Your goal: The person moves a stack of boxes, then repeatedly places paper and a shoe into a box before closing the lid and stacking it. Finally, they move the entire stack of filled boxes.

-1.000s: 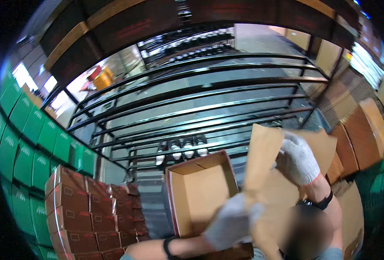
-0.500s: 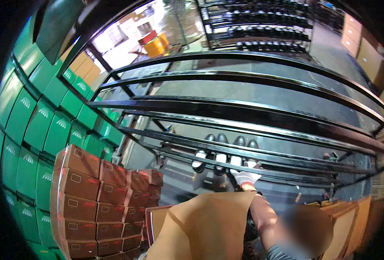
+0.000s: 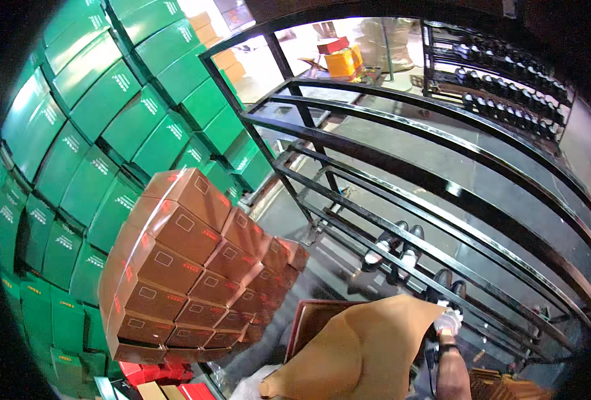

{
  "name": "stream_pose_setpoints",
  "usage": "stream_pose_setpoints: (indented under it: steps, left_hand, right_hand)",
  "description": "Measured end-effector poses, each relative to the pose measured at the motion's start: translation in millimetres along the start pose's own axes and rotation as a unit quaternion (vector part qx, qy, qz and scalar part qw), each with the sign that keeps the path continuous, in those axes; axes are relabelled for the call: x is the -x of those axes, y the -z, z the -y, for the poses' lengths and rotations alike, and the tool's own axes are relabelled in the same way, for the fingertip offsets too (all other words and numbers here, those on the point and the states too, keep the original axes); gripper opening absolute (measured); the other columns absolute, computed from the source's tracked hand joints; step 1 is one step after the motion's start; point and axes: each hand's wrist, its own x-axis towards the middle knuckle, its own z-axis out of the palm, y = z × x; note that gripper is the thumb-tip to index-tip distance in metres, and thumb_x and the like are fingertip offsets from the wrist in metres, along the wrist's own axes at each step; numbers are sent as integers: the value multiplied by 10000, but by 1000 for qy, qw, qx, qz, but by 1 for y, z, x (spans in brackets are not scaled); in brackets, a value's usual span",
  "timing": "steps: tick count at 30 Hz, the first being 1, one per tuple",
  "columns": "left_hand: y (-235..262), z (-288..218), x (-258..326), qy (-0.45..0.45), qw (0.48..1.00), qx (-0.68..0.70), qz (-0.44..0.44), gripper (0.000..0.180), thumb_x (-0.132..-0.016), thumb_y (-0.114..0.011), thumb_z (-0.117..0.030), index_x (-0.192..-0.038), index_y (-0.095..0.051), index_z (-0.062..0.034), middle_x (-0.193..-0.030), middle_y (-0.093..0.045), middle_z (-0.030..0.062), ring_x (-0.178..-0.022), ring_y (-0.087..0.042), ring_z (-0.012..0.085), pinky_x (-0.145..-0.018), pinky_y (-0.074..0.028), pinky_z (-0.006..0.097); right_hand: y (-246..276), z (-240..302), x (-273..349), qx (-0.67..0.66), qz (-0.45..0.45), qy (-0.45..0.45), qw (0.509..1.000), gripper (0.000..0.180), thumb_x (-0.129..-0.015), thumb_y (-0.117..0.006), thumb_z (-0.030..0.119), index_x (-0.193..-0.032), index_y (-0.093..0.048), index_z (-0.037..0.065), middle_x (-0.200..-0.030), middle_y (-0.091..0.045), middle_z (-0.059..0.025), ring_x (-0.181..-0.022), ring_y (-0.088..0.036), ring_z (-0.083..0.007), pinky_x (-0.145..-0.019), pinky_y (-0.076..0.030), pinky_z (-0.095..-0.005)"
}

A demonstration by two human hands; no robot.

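Observation:
My right hand [image 3: 449, 321], in a white glove, is at the heels of a pair of black shoes [image 3: 438, 285] on the lowest rails of a black metal rack [image 3: 402, 175]. Its fingers look closed on the heels, though they are small and partly hidden. To their left stands another pair of black shoes with white insides [image 3: 405, 259]. A large tan sheet [image 3: 355, 340], perhaps an apron, bulges up in front of me. Beside its lower left edge a white glove, my left hand [image 3: 250, 385], shows only in part, its fingers hidden.
Brown boxes [image 3: 169, 260] stand stacked to the left, before a tall wall of green boxes [image 3: 75, 160]. Red boxes [image 3: 155, 372] lie at lower left. Beyond the rack, another rack full of shoes [image 3: 502, 77] stands at the far right; a yellow crate [image 3: 343, 61] is at the back.
The view has swung left, so rack and shoes sit farther right and tilted. My left glove has come into view at the bottom. My right hand stays at the same shoes' heels.

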Motion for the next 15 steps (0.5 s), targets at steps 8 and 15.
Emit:
stream_pose_setpoints:
  steps: [8, 15]
  left_hand:
    - [48, 117, -33, -108, 991, -78, -10, 373, -1144, -600, -223, -1413, -693, 17, -1308, -773, 149, -1196, -740, 276, -1032, -589, 410]
    - [3, 15, -26, -28, 984, 151, 90, 398, -1162, -552, -225, -1454, -643, 28, -1398, -726, 196, -1252, -719, 305, -1051, -586, 421]
  right_hand:
    - [181, -255, 316, -507, 70, -46, 858, 402, -884, -777, 215, -1213, -782, -17, -1047, -785, -25, -927, -703, -164, -894, -574, -336]
    - [422, -177, 530, -621, -35, 60, 781, 746, -730, -794, 272, -1391, -680, -55, -1292, -755, -128, -1126, -739, -231, -994, -587, -375]
